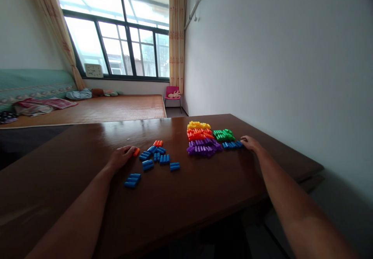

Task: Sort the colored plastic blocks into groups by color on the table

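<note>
My left hand (124, 156) rests on the table with its fingers closed round a small orange ribbed plastic block (136, 152). Just right of it lie several loose blue ribbed blocks (164, 159) in a scatter, with an orange-red block (158, 143) behind them. My right hand (250, 142) is at the right end of a short row of blue blocks (232, 145), its fingers closed at the end block. Behind that row is a group of green blocks (223, 135). To its left, purple blocks (204, 147), orange-red blocks (199, 134) and yellow blocks (198, 125) lie grouped by colour.
The brown glossy table (192, 197) has its right edge near a white wall (271, 65). Beyond its far side are a low bed with a mat (125, 105), a pink chair (173, 92) with a doll-like toy on it, and a window with a clock (93, 70) on the sill.
</note>
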### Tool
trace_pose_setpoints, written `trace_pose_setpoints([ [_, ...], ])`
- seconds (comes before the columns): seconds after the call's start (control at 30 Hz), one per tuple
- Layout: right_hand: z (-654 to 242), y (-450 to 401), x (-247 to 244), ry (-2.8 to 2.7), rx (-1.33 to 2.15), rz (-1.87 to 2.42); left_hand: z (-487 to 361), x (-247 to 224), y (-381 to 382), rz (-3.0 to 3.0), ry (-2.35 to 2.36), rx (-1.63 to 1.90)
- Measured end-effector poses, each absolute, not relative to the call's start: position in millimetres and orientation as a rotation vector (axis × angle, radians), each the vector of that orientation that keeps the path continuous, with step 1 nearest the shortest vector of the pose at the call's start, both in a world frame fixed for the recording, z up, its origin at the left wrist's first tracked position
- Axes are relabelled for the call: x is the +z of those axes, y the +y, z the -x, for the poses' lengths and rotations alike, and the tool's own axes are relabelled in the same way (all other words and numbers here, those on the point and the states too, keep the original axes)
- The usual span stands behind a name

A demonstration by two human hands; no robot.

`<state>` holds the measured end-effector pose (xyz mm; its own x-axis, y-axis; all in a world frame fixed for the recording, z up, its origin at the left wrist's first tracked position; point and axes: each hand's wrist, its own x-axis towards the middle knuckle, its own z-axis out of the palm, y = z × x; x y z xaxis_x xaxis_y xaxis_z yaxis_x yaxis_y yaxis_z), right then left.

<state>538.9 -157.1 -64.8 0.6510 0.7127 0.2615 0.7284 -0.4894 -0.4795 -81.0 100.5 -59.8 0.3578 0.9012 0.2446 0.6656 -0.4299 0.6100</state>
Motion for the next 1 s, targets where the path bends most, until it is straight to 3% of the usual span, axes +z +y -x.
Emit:
trace_pose_setpoints([
  [0.23,-529,-167,-71,-1.167,-0.092,2.353,78,-62,102,-2.222,1.393,0.796],
  [0.43,-452,-120,-34,-1.362,-0.461,2.146,74,-61,94,-2.284,1.395,0.807],
  [0.6,-283,-59,-17,-1.977,-0.09,1.621,75,-64,92,-2.237,1.395,0.844],
  [0.73,-175,-18,-29,-2.217,0.035,1.462,78,-67,93,-2.26,1.336,0.859],
  [0.9,-128,22,-37,-2.198,0.041,1.777,77,-67,93,-2.261,1.372,0.815],
  [1.0,-130,32,-34,-2.195,0.206,1.739,75,-66,92,-2.251,1.395,0.811],
])
